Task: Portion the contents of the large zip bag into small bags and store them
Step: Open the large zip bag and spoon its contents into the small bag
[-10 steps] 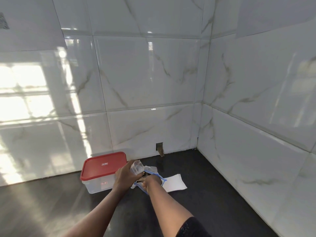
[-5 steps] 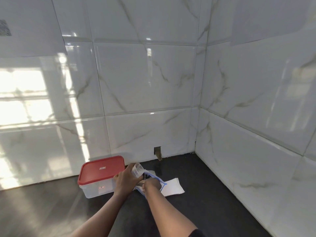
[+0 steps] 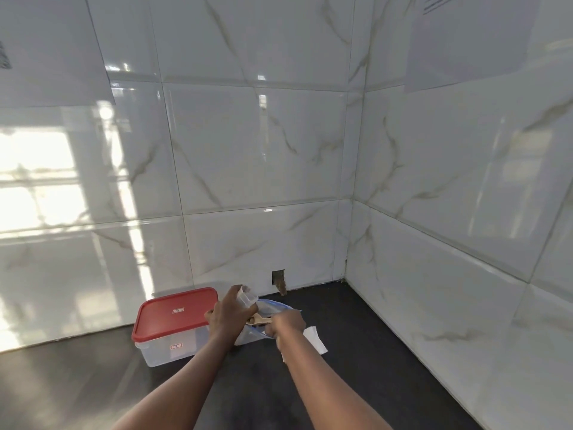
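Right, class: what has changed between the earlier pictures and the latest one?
Little changed. The right hand, gripping a wooden spoon, drew slightly back to the right, so more of the spoon shows, its end toward the small clear bag held by the left hand. Nothing was taken up or let go. The large zip bag, red-lidded container and white paper kept their places.
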### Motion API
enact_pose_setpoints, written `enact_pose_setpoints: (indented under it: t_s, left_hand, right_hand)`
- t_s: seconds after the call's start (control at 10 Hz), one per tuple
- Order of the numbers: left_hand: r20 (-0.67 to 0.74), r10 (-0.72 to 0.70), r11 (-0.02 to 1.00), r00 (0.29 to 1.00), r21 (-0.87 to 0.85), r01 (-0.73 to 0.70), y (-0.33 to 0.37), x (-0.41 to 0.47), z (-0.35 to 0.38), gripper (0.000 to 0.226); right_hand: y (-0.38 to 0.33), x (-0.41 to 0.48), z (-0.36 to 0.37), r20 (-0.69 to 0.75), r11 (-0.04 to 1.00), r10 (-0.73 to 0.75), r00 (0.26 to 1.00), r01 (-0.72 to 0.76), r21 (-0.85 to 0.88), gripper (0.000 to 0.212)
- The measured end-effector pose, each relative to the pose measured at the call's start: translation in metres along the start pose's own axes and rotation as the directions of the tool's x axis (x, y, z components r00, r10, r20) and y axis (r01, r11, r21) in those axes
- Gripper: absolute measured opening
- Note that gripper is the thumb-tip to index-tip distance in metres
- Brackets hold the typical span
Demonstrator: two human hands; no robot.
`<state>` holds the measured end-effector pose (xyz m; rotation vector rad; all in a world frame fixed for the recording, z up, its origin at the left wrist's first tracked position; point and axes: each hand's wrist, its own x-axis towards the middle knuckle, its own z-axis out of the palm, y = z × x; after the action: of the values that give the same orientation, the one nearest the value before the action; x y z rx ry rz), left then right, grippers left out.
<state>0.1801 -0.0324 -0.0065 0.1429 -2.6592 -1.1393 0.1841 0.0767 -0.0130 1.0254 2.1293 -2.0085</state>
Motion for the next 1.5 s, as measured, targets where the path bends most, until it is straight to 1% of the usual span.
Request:
enact_pose_setpoints:
  t_s: [0.1, 0.2, 0.3, 0.4, 0.5, 0.6, 0.7, 0.8, 0.9, 1.0, 1.1, 1.2, 1.3, 1.4, 1.5]
  left_hand:
    - [-0.001, 0.013, 0.999, 1.000, -0.038, -0.013, 0.001, 0.001, 0.000, 0.043]
    - [0.003, 0.016, 0.998, 1.000, -0.058, -0.016, 0.003, 0.000, 0.001, 0.050]
    - [0.018, 0.025, 0.996, 1.000, -0.084, -0.024, 0.002, 0.000, 0.002, 0.055]
    - [0.029, 0.020, 0.994, 0.999, -0.109, -0.017, 0.000, -0.001, 0.002, 0.054]
    - [0.042, 0.024, 0.994, 0.999, -0.106, -0.019, 0.001, -0.001, 0.002, 0.052]
    - [0.044, 0.026, 0.991, 0.999, -0.129, -0.020, -0.001, -0.001, 0.002, 0.052]
    - [0.040, 0.033, 0.987, 0.999, -0.161, -0.026, -0.003, -0.002, 0.001, 0.053]
    - [0.052, 0.051, 0.987, 0.997, -0.154, -0.042, -0.004, -0.003, 0.002, 0.056]
    - [0.063, 0.044, 0.991, 0.997, -0.132, -0.036, -0.003, -0.005, 0.004, 0.057]
    - [0.073, 0.036, 0.992, 0.997, -0.125, -0.027, -0.005, -0.006, 0.006, 0.060]
    - [0.065, 0.030, 0.993, 0.997, -0.120, -0.022, -0.006, -0.006, 0.005, 0.062]
    - [0.063, 0.012, 0.994, 0.998, -0.111, -0.005, -0.007, -0.006, 0.004, 0.063]
    - [0.063, 0.015, 0.993, 0.998, -0.116, -0.007, -0.009, -0.006, 0.003, 0.062]
    - [0.063, 0.007, 0.993, 0.998, -0.121, 0.001, -0.011, -0.005, 0.005, 0.063]
    - [0.062, -0.006, 0.993, 0.998, -0.118, 0.013, -0.012, -0.003, 0.006, 0.063]
  right_hand:
    - [-0.005, -0.010, -0.020, 0.164, 0.995, -0.072, 0.984, 0.081, -0.050, 0.040]
    - [-0.010, -0.011, -0.035, 0.160, 0.996, -0.088, 0.983, 0.089, -0.003, 0.032]
    - [-0.017, -0.005, -0.044, 0.076, 0.998, -0.063, 0.995, 0.064, -0.015, 0.015]
    - [-0.023, 0.000, -0.055, 0.094, 0.997, -0.051, 0.994, 0.056, -0.050, 0.025]
    - [-0.033, -0.003, -0.070, 0.124, 0.995, -0.053, 0.991, 0.064, -0.081, 0.023]
    - [-0.043, -0.002, -0.084, 0.142, 0.991, -0.067, 0.988, 0.082, -0.102, 0.030]
    - [-0.054, -0.008, -0.091, 0.155, 0.990, -0.106, 0.982, 0.119, -0.076, 0.033]
    - [-0.062, -0.010, -0.089, 0.121, 0.978, -0.201, 0.972, 0.205, -0.023, 0.032]
    - [-0.066, -0.017, -0.080, 0.103, 0.948, -0.308, 0.946, 0.315, -0.052, 0.031]
    - [-0.066, -0.026, -0.071, 0.107, 0.902, -0.403, 0.909, 0.414, -0.122, 0.029]
    - [-0.063, -0.034, -0.063, 0.130, 0.833, -0.497, 0.858, 0.514, -0.205, 0.022]
    - [-0.061, -0.041, -0.056, 0.162, 0.671, -0.644, 0.747, 0.654, -0.350, 0.026]
    - [-0.059, -0.043, -0.050, 0.218, 0.523, -0.717, 0.662, 0.718, -0.459, 0.025]
    - [-0.057, -0.043, -0.048, 0.264, 0.396, -0.765, 0.588, 0.752, -0.527, 0.025]
    - [-0.057, -0.047, -0.049, 0.294, 0.322, -0.793, 0.534, 0.776, -0.542, 0.026]
